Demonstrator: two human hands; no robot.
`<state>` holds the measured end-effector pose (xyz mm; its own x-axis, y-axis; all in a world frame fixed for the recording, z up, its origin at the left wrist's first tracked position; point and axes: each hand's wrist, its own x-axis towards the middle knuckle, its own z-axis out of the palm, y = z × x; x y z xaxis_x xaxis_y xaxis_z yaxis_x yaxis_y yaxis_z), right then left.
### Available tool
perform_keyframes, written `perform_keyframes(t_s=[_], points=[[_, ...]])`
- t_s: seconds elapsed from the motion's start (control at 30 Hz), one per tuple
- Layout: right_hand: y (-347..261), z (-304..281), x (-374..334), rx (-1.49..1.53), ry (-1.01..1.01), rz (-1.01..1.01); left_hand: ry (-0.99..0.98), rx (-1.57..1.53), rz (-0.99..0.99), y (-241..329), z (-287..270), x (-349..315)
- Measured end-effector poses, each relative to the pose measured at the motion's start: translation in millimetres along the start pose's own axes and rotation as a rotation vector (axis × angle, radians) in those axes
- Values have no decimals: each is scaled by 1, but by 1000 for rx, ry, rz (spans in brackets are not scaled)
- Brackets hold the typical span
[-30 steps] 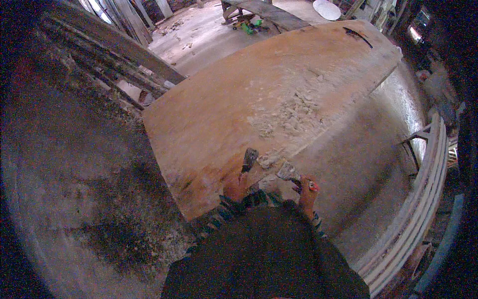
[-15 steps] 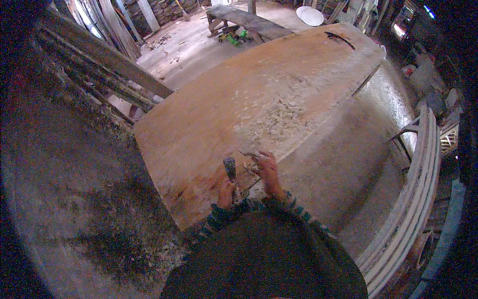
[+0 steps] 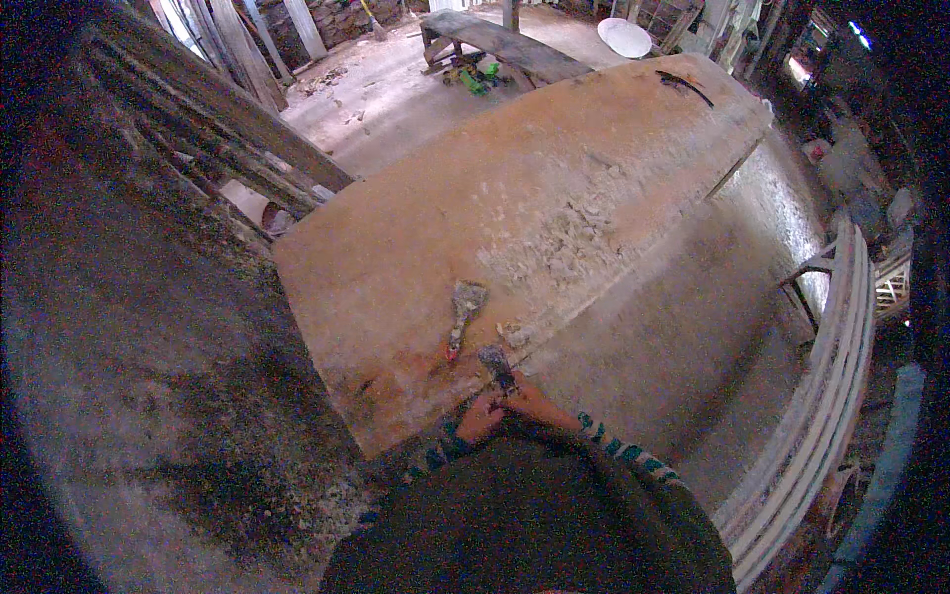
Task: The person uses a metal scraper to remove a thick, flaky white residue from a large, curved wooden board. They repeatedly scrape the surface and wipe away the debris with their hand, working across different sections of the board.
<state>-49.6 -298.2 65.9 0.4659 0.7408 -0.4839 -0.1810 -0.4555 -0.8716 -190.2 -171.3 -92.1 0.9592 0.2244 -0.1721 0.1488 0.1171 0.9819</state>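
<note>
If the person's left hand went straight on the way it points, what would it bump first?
Most likely the right hand, close by at the near end of the dark-headed tool: the left hand points up and rightward. Whether they touch is unclear.

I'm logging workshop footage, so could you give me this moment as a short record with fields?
Hands: left hand and right hand close together at the handle of a dark flat-bladed tool; each one's grip is unclear
Second tool: pale-bladed scraper, red at its handle end, lying on the board
Work surface: large orange-brown board
On it: pale crumbly material, dark curved strip near the far end
Behind: wooden bench, round white object
Right: long planks
</note>
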Motion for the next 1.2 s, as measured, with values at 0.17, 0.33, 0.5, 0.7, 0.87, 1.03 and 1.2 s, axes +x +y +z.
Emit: perform_keyframes(t_s=[0.17,0.33,0.5,0.7,0.87,1.03,1.2], points=[[0,-6,-23,2,251,-122,156,752,280,67,-26,33],[111,-25,-17,-399,435,-459,372,1155,140,64,-61,91],[-18,-5,-56,-450,306,-34,361,1147,-66,136,-60,95],[-6,14,-51,-681,430,216,330,892,150,90,-106,76],[31,11,-46,-638,554,80,339,822,256,105,-103,38],[-23,13,-53,-710,526,222,349,865,320,95,-105,16],[11,0,-49,-683,563,-42,322,934,448,81,-99,13]])
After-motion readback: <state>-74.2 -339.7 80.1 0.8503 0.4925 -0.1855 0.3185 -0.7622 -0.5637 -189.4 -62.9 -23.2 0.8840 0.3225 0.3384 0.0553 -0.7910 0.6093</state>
